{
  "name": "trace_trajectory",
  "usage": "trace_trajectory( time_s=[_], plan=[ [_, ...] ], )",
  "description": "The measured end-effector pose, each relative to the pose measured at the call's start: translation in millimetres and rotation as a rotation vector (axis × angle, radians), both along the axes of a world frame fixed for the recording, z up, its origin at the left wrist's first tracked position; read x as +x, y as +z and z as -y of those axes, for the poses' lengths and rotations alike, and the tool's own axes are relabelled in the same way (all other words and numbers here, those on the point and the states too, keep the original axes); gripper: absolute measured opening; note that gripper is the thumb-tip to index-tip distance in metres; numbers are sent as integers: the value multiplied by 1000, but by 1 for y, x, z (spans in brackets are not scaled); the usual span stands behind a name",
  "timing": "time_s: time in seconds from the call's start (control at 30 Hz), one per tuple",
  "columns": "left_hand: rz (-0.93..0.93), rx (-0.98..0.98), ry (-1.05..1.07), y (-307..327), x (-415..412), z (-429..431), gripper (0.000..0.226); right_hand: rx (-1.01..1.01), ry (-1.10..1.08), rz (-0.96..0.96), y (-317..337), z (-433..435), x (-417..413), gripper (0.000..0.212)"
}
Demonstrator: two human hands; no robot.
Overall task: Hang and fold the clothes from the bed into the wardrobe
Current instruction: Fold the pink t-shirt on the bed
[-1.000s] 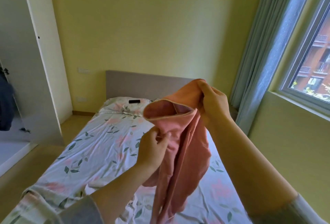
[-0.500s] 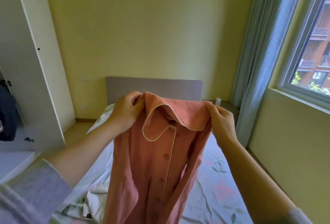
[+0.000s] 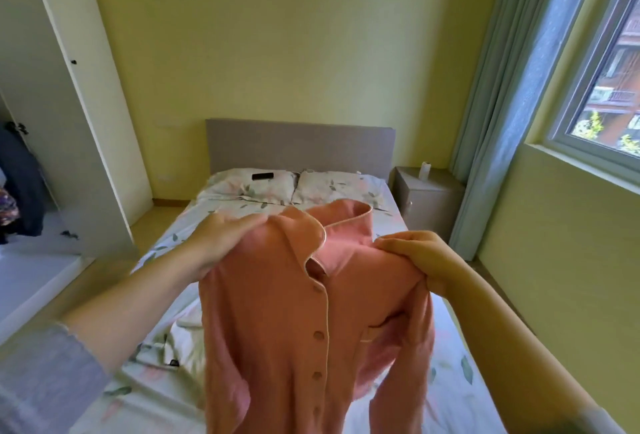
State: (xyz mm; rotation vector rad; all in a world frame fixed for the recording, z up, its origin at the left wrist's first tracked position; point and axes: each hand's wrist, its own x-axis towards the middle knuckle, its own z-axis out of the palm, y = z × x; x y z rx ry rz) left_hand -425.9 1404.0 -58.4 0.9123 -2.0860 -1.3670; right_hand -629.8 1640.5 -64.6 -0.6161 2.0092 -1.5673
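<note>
Two hands are holding a pink shirt [image 3: 311, 323] up over the bed [image 3: 450, 381].

The left hand [image 3: 221, 243] is curling its fingers over one shoulder of the shirt, and the right hand [image 3: 419, 260] is gripping the other in bunched cloth. The shirt is hanging buttoned above the floral sheet. At 12 o'clock two pillows [image 3: 339, 188] are lying against a grey headboard [image 3: 298, 143], with a dark phone [image 3: 262, 176] on one. A nightstand [image 3: 426, 198] is standing at 1 o'clock beside the curtain [image 3: 502, 104] and window [image 3: 606, 70]. At 9 o'clock the wardrobe door [image 3: 79, 122] is standing open.
</note>
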Motion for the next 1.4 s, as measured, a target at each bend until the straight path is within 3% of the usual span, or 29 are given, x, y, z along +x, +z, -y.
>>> trace_trajectory(
  time_s=[0.17, 0.3, 0.5, 0.9, 1.1, 1.23, 1.4],
  plan=[
    [75, 84, -302, -5, 39, -30, 54, -12, -4, -129, -7, -51, 20, 8],
    [124, 20, -394, -12, 65, -55, 62, -103, -130, -324, -21, -91, 50, 7],
    [76, -180, -394, -26, 94, -103, 37, -172, -276, -391, -45, -140, 97, 5],
    [7, -203, -438, -31, 136, -146, 44, -214, -242, -451, -46, -202, 139, 6],
    [170, -185, -414, -99, 84, -96, 34, 83, -121, -459, -102, -174, 74, 12],
    [276, -88, -406, -158, 46, -62, 32, 334, 39, -395, -145, -161, 19, 35],
    [297, -114, -317, -210, -25, -46, 27, 431, 103, -292, -200, -130, -41, 19]
  ],
)
